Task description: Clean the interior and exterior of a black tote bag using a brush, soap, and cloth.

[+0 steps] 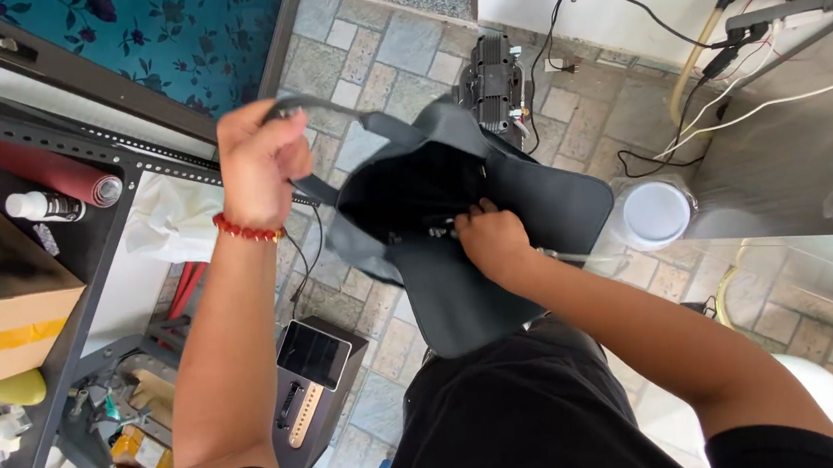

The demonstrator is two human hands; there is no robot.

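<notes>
Right hand point(493, 240) at frame center pinches the inner edge of the dark grey bag point(466, 230), nearer its mouth, while left hand point(260, 162), upper left, grips the strap point(325, 106), bag hanging between them.

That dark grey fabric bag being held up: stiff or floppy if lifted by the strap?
Likely floppy: the dark grey fabric bag sags and folds below the strap gripped by the left hand. Probably light, since one hand holds it up. The right hand at its opening suggests it needs steadying.
</notes>
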